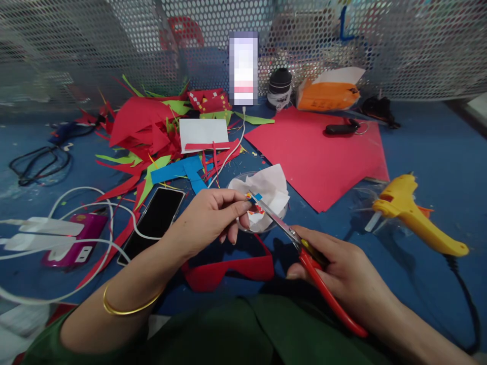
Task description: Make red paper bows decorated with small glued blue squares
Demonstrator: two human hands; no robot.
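Observation:
In the head view, my left hand (213, 218) pinches a small blue piece (257, 196) between thumb and forefinger. My right hand (338, 263) grips red-handled scissors (319, 284), whose blades point up and left to the blue piece. Just beyond, a clear dish lined with white tissue (276, 185) holds small orange and red bits. A folded red paper strip (236, 268) lies on the table below the scissor blades.
Red and green paper scraps (140, 124) are heaped at the back left, near a blue strip (177, 170). A phone (158, 218), purple power bank (81, 241) and white cables lie left. Red sheets (323, 152) and a yellow glue gun (418, 215) lie right.

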